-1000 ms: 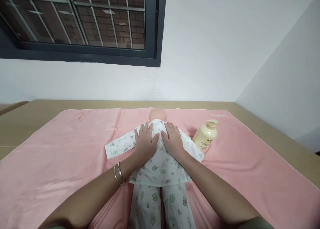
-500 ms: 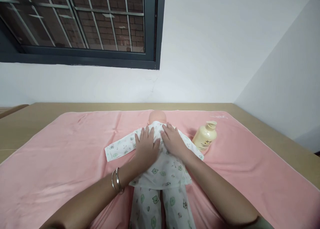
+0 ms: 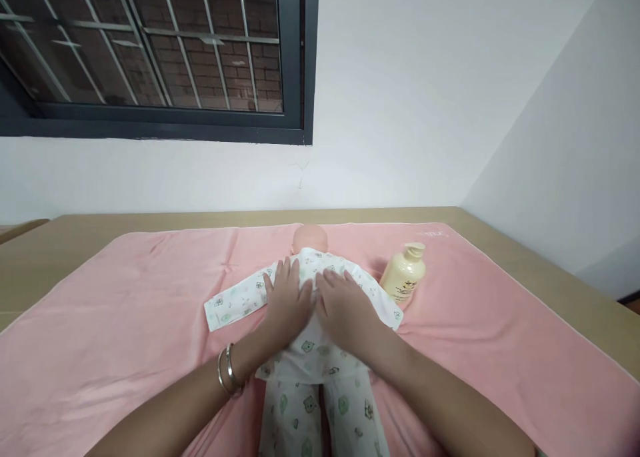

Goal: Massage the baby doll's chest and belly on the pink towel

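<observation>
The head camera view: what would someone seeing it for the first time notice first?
Probably the doll-like figure in white printed clothes, lying in the middle of a pink blanket, with the person's left hand and right hand side by side over its upper body. Next, the pale yellow bottle by the sleeve on the picture's right, and the dark-framed window at upper left.

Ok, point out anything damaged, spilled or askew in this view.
A faint crack-like mark shows on the white wall below the window, odd against that otherwise plain surface. The pink cloth is creased beside the doll. No spill shows.
</observation>
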Tool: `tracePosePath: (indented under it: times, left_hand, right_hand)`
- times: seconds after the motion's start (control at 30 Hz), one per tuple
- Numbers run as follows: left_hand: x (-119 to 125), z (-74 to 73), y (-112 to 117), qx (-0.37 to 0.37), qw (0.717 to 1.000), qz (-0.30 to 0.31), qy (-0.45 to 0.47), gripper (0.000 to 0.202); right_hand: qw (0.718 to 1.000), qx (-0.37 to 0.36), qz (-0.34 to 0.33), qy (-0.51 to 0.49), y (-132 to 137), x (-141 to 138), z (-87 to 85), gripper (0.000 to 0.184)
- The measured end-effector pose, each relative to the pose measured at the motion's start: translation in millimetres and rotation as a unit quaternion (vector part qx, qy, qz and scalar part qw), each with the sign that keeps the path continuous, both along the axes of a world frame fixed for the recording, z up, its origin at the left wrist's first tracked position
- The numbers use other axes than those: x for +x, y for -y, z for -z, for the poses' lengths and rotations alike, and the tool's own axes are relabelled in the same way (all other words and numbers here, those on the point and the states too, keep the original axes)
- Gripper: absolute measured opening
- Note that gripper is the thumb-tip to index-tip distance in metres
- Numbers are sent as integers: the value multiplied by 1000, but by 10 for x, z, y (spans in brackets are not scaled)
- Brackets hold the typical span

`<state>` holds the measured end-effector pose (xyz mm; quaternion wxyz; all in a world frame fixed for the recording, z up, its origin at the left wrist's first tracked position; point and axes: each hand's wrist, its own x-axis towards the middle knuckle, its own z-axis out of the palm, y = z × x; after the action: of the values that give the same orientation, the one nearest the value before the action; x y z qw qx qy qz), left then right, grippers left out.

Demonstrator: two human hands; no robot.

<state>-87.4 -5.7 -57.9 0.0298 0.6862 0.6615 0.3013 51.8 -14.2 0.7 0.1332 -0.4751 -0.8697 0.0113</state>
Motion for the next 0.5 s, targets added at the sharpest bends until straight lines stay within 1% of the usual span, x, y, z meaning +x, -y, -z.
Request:
tracePosePath:
  times: [0.07,0.13,0.2,0.23,0.3,0.4,0.43,0.47,0.5]
  left_hand:
    - [104,30,165,7,1000,23,-14,54]
    - [170,47,273,0,1000,25,-2,57]
    - [152,41,259,-2,1000,28,12,53]
    - [113,30,206,1,999,36,16,50]
    - [-1,-4,53,-1,999,35,31,47]
    - [-124,-39,-118,-21,999,4,49,48]
    - [-126,-39,-121,-19,999,1,39,49]
    - [-108,-33,-89,-12,1000,7,21,49]
    - [-71,-23,-27,-5,1000,15,2,49]
  right_hand:
    - [999,8,38,-31,-260,19,32,50]
    - [997,5,56,-56,-494,18,109,51]
    - [996,-8,55,-64,-559,-3,194,50]
    - [997,-8,48,-61,-510,-18,229,50]
    - [998,9,23,-50,-283,-49,269,50]
    - [999,25,-22,-39,88,-75,246,53]
    - [999,19,-25,-41,136,-71,224,53]
    - [999,8,-22,-44,127,-60,203,52]
    - [999,-4,-14,-51,61,-41,187,51]
